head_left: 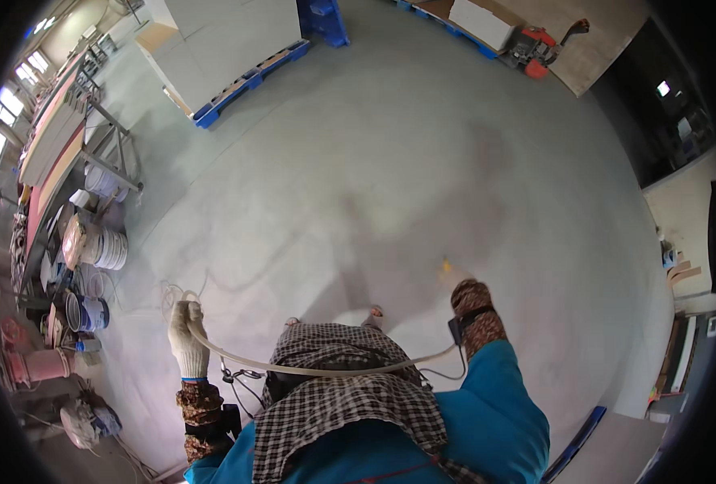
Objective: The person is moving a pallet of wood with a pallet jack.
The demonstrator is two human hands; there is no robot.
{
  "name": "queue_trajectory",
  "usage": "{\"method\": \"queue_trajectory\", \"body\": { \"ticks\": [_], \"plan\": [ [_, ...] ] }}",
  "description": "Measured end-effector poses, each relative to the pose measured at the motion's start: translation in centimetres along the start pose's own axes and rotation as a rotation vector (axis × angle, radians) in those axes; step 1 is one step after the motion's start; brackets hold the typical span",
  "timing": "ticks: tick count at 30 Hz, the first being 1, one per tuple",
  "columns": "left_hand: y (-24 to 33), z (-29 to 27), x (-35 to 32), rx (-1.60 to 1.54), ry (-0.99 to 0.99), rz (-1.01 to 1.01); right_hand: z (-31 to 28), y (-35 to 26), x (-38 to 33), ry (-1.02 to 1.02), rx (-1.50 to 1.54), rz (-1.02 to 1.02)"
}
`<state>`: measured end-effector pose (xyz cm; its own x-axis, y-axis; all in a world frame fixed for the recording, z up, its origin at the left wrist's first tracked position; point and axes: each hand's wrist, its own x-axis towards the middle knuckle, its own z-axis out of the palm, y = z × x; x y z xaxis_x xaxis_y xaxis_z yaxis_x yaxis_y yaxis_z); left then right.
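My left hand, in a white knit glove, is closed around a pale flexible hose. Loops of it stand out above the fist, and one length sags across my waist toward my right forearm. Past the brown patterned sleeve cover, my right hand is smeared by motion and blends with the floor. Beside its fingers shows a small yellow thing, too blurred to name; I cannot tell whether the hand grips it. A dark strap with a small box and a thin cable sits on the right wrist. My checked apron hangs in front.
Large white panels stand on a blue pallet ahead. A long bench lines the left, with several buckets and cables beneath it. A red machine is at the far right. Boards lean along the right wall.
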<state>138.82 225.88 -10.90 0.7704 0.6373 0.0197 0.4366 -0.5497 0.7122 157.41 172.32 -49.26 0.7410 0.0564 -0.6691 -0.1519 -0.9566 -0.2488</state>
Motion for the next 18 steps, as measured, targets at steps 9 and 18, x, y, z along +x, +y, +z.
{"method": "queue_trajectory", "body": {
  "ticks": [9,18],
  "plan": [
    [5.2,1.3,-6.7,0.332,0.03,0.067,-19.5,-1.6,2.3,0.455,0.169,0.319],
    [2.9,0.4,-10.6,0.292,0.225,-0.034,-16.4,-6.4,5.9,0.407,0.233,0.089]
  ]
}}
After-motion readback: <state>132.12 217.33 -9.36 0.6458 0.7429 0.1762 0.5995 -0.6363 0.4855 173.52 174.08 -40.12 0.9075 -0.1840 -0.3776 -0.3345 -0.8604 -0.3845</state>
